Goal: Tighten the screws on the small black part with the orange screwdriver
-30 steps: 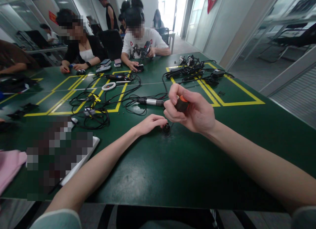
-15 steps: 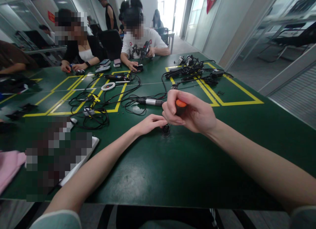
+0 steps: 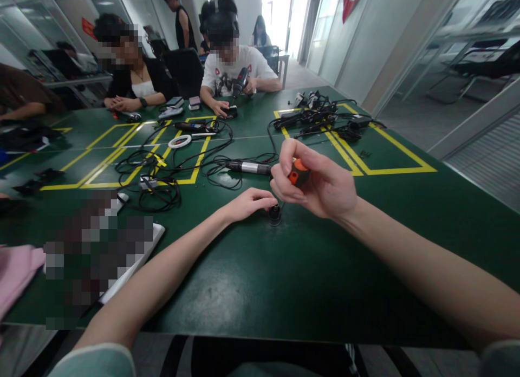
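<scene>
On the green table [image 3: 244, 290], the left hand [image 3: 249, 205] pinches a black part [image 3: 275, 214]; the right hand [image 3: 325, 183] grips a screwdriver [image 3: 300, 172]. Likely a turning step, needing steady pressure.

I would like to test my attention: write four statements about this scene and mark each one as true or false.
1. The right hand grips an orange-and-black handle. True.
2. The left hand is raised high above the table. False: it is low, by a small black part.
3. A white ring lies on the table. True.
4. The pink cloth is at the picture's right edge. False: it is at the left edge.
</scene>
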`<state>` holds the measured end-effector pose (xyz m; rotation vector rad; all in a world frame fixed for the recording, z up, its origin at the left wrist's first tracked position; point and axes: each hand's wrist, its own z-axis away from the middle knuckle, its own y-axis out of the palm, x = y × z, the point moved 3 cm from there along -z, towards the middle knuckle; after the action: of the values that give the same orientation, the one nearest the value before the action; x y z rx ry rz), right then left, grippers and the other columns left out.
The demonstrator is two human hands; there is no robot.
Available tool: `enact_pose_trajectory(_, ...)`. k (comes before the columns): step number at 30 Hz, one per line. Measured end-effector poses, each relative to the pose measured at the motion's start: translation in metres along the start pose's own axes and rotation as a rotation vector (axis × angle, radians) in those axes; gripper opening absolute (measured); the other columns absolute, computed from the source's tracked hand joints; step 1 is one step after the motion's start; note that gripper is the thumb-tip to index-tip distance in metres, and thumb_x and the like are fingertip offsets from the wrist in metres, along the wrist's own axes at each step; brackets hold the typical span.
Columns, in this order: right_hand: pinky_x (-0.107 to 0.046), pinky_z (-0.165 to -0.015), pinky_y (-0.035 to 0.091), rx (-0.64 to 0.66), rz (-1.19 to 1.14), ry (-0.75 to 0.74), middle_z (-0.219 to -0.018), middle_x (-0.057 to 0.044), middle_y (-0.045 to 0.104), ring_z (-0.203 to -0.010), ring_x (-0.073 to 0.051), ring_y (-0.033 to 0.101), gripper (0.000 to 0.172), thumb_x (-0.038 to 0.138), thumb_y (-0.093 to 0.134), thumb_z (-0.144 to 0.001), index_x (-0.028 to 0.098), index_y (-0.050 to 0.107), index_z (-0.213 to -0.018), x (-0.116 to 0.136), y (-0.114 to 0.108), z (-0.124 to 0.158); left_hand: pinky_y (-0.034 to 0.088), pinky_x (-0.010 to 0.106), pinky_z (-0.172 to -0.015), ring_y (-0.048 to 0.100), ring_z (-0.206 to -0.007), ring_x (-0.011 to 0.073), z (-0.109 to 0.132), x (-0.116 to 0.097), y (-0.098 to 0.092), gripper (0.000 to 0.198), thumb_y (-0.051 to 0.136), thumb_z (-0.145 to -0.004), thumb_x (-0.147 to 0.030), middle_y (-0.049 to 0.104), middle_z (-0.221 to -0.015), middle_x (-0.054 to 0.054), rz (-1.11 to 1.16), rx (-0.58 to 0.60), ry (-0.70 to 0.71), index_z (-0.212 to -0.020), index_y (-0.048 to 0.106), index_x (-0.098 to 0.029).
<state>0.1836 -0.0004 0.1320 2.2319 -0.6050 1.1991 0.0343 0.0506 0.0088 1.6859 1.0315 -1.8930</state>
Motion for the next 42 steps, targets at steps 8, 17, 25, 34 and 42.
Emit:
enact_pose_trajectory(8,-0.022,-0.046,0.027,0.013,-0.024,-0.001,-0.055,0.010,0.040,-0.044,-0.007,0.025,0.040,0.055,0.064,-0.102,0.022,0.052,-0.084,-0.0015,0.0007,-0.0011,0.052,0.035,-0.098,0.067,-0.095,0.0229,0.0028,-0.0062,-0.0004,0.041,0.060,-0.099,-0.051,0.075,-0.093,0.007,-0.061,0.020,0.033,-0.084,0.073,-0.015)
enact_pose_trajectory(17,-0.022,-0.046,0.026,-0.037,-0.009,0.011,-0.054,0.011,0.039,-0.043,-0.007,0.025,0.040,0.057,0.066,-0.100,0.024,0.049,-0.086,-0.0014,-0.0007,0.0002,0.052,0.037,-0.101,0.069,-0.094,0.0240,0.0003,-0.0058,-0.0006,0.034,0.061,-0.098,-0.045,0.075,-0.089,0.006,-0.051,0.039,0.023,-0.089,0.076,-0.015)
enact_pose_trajectory(25,-0.023,-0.046,0.034,-0.011,0.002,0.008,-0.057,0.008,0.047,-0.044,-0.008,0.035,0.043,0.060,0.065,-0.100,0.022,0.054,-0.085,-0.0040,-0.0019,-0.0011,0.054,0.036,-0.097,0.067,-0.092,0.0238,0.0001,-0.0028,0.0018,0.033,0.064,-0.096,-0.045,0.075,-0.088,0.005,-0.042,-0.006,-0.015,-0.089,0.076,-0.015)
enact_pose_trajectory(34,-0.023,-0.046,0.033,-0.033,-0.016,0.013,-0.059,0.005,0.049,-0.047,-0.009,0.037,0.047,0.059,0.063,-0.104,0.020,0.058,-0.078,-0.0029,0.0018,-0.0018,0.051,0.033,-0.091,0.064,-0.088,0.0220,0.0008,-0.0061,0.0051,0.032,0.060,-0.097,-0.043,0.072,-0.086,0.005,-0.045,0.000,0.022,-0.090,0.074,-0.015)
enact_pose_trajectory(42,-0.022,-0.046,0.026,-0.016,-0.014,0.042,-0.053,0.010,0.034,-0.044,-0.007,0.024,0.052,0.069,0.058,-0.101,0.022,0.052,-0.080,-0.0012,0.0025,-0.0014,0.053,0.037,-0.099,0.066,-0.095,0.0237,0.0018,-0.0057,0.0050,0.029,0.060,-0.097,-0.039,0.074,-0.093,0.006,-0.026,-0.013,-0.006,-0.093,0.076,-0.015)
